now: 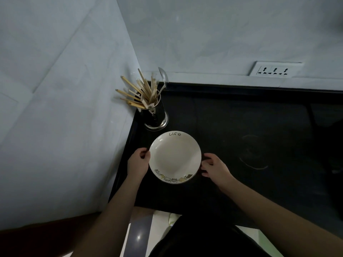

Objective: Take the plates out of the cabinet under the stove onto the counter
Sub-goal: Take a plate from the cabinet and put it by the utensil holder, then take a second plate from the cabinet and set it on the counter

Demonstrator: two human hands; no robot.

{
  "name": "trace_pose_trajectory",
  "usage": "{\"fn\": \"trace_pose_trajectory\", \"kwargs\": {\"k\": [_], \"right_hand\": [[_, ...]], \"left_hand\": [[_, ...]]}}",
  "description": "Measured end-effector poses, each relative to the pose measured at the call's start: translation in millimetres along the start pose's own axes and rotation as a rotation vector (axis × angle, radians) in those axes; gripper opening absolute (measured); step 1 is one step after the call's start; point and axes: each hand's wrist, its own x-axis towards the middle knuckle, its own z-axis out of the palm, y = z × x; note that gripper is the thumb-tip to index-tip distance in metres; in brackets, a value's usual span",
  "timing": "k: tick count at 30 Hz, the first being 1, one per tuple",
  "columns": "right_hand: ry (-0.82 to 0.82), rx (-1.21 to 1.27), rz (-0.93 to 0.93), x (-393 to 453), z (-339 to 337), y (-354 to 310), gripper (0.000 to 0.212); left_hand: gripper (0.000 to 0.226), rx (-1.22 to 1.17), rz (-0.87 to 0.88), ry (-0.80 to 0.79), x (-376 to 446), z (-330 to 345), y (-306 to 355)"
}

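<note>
White plate (175, 156) on black desk (241, 127), betw. both sets of fingers. L hand (137, 165) fingers (143, 154) curled at rim; R hand (215, 168) fingers (206, 162) curled at opp. rim. Chopstick holder (155, 115) just beyond fingers.

We saw a plate (174, 156) that looked like glazed ceramic, cream-white and smooth, with a soft sheen and printed marks along its rim. The worktop (241, 127) under it was black and smooth, with a dull gloss that showed faint ring-shaped smears. A holder (156, 115) in the corner was polished metal, shiny and mirror-like at its base. The chopsticks (137, 91) in it looked like pale, matt wood or bamboo, and the spoon (163, 75) beside them was bright metal. The walls (55, 89) looked like pale, smooth tile with a slight sheen. The socket plate (274, 69) looked like white plastic. The floor (139, 236) was glossy.
</note>
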Motion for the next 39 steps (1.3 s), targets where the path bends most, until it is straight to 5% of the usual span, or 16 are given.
{"fn": "trace_pose_trajectory", "kwargs": {"k": [5, 10, 16, 29, 39], "right_hand": [[-0.028, -0.257, -0.144, -12.2, -30.8, -9.1, 0.035], [0.081, -1.003, -0.463, -29.7, -43.9, -16.6, 0.050], [0.144, -1.194, -0.672, -52.8, -30.0, -17.4, 0.056], [0.337, -1.158, -0.442, -133.0, -1.1, 5.8, 0.064], [0.662, -1.120, -0.236, -263.8, 35.3, 70.1, 0.062]], "left_hand": [[0.035, 0.207, 0.213, 0.004, -27.8, -10.2, 14.4], [0.049, 0.671, 0.553, 0.010, -67.8, -21.8, 32.6], [0.064, 0.912, 0.574, -0.065, -102.7, -26.8, 38.3], [0.068, 0.978, 0.897, -0.135, -135.5, -34.4, 49.4], [0.067, 0.877, 1.245, -0.285, -196.8, -37.1, 39.8]]}}
